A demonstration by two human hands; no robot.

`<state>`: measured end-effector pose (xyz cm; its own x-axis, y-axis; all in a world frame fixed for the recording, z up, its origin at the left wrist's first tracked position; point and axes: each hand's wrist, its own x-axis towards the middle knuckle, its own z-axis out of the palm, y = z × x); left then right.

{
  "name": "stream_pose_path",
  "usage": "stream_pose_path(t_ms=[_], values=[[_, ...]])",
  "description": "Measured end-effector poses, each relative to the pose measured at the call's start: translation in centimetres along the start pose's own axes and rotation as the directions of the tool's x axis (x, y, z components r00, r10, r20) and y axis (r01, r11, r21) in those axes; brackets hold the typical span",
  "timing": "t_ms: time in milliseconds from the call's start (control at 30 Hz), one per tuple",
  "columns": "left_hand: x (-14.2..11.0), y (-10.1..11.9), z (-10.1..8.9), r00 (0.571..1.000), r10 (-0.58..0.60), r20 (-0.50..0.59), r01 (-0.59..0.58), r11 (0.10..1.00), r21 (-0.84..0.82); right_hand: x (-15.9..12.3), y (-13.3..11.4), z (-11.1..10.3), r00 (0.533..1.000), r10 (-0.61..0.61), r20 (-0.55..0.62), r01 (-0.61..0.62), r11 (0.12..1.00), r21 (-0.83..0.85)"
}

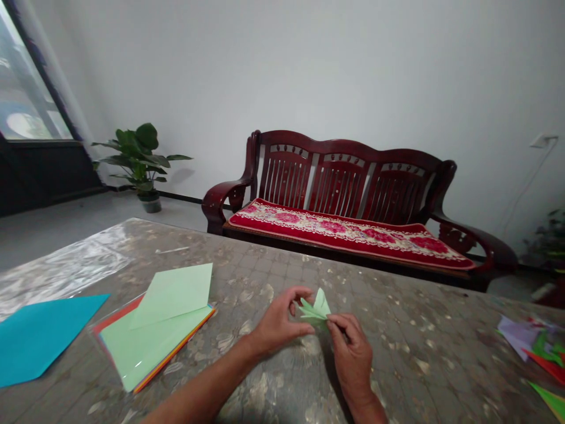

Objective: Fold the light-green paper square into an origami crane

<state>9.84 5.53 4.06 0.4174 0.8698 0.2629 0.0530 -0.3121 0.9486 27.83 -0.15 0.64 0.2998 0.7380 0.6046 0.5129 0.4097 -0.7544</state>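
A small folded light green paper figure with pointed, wing-like flaps is held above the table. My right hand pinches its lower right edge between thumb and fingers. My left hand is just left of the figure, thumb and fingers spread in a C shape around its left side. Whether the left fingertips touch the paper I cannot tell. Left of my left arm lies a stack of coloured paper in a clear sleeve, with a loose light green sheet on top.
A patterned table spans the foreground. At its left lies a blue sheet; several folded coloured papers lie at the right edge. A thin white stick is near the far edge. Beyond stand a wooden bench and a potted plant.
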Motion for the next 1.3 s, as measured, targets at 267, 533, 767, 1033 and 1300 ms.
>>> stream_pose_path(t_ms=[267,533,767,1033,1300], values=[[-0.9,0.0,0.4,0.984,0.171,-0.052,-0.135,0.903,0.407,-0.2,-0.9,0.2,0.988,-0.133,0.078,0.134,0.991,-0.014],[-1.2,0.0,1.0,0.976,0.175,-0.128,-0.128,0.942,0.310,-0.2,-1.2,0.3,0.994,-0.031,0.109,0.031,1.000,0.004],[-1.5,0.3,0.9,0.976,0.112,-0.188,-0.071,0.975,0.212,-0.1,-1.4,0.1,0.990,0.002,0.143,-0.002,1.000,0.003],[-2.5,1.6,0.9,0.976,0.191,-0.101,-0.158,0.950,0.269,0.1,-1.3,-0.2,0.981,-0.002,0.196,-0.019,0.995,0.102],[-1.8,1.2,1.1,0.913,-0.016,-0.408,-0.064,0.981,-0.182,0.2,-1.6,0.1,0.977,0.165,0.133,-0.195,0.947,0.254]])
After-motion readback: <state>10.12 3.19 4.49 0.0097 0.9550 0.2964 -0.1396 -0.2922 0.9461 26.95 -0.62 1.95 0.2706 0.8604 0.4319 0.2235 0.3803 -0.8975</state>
